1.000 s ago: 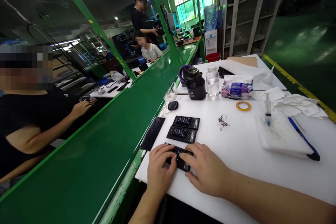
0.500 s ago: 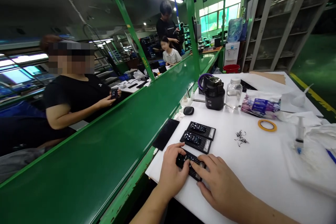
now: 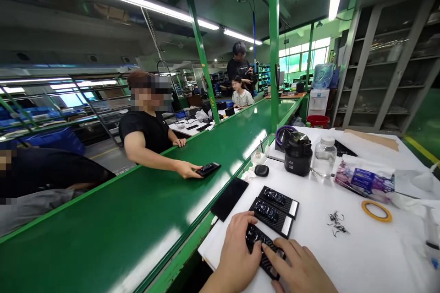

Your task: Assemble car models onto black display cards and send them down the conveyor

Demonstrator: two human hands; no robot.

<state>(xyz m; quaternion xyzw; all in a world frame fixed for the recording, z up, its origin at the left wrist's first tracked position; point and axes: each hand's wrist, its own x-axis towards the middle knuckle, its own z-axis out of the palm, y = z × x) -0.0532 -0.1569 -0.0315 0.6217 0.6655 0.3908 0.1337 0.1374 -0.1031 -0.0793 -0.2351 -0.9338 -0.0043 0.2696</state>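
Observation:
On the white table, a glossy black model car (image 3: 255,235) sits on a dark carbon-patterned base plate (image 3: 265,263). My left hand (image 3: 239,252) curls around its far left end, thumb against the car's side. From the right, my right hand (image 3: 300,265) presses its fingers at the near end of the same piece, partly covering it. Just beyond my hands lie a second model car (image 3: 266,211) and a third model car (image 3: 274,196), side by side on similar plates with silver labels.
A co-worker's hand (image 3: 188,169) holds a similar black piece (image 3: 209,169) on the green conveyor (image 3: 144,219). A dark flat panel (image 3: 229,198), black case (image 3: 261,170), black jug (image 3: 298,155), clear bottle (image 3: 324,158), tissue pack (image 3: 364,178), yellow tape roll (image 3: 376,211) and small black bits (image 3: 337,224) surround the work.
My view has tilted up and swung left. The co-worker across the conveyor has reached out, bringing a black piece onto the belt. Both my hands stay on the same model car.

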